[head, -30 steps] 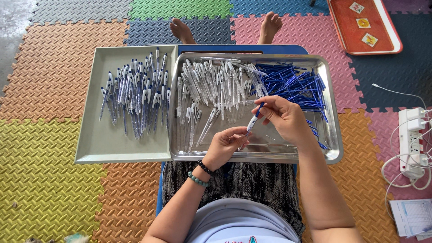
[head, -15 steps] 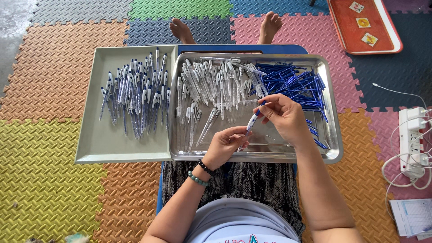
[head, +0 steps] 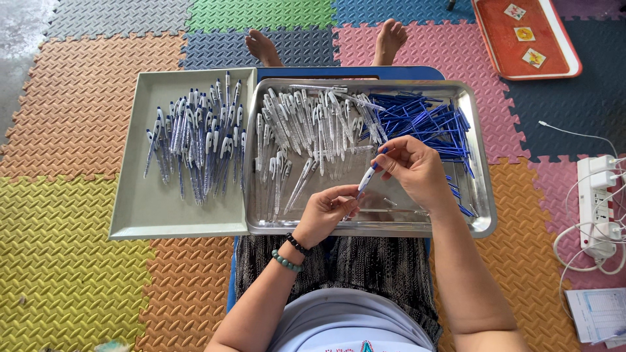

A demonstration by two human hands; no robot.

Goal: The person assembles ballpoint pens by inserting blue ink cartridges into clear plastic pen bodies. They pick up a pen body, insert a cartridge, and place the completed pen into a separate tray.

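Observation:
My right hand (head: 414, 171) and my left hand (head: 325, 212) both grip one white pen with a blue end (head: 367, 178), held tilted above the near part of a shiny steel tray (head: 481, 221). That tray holds several clear white pen barrels (head: 306, 127) on its left and a heap of blue refills (head: 424, 120) on its right. Small springs (head: 391, 203) lie on the tray floor under my hands. To the left, a grey tray (head: 140, 215) carries several finished white and blue pens (head: 195, 140).
Both trays rest on a blue board over my lap, on a floor of coloured foam tiles. My bare feet (head: 264, 47) show beyond the trays. An orange tray with small cards (head: 527, 36) sits far right. A white power strip (head: 600, 205) with cables and a paper lie at the right edge.
The pen between my hands has dropped slightly lower and closer to my left hand. The trays and their contents have not moved.

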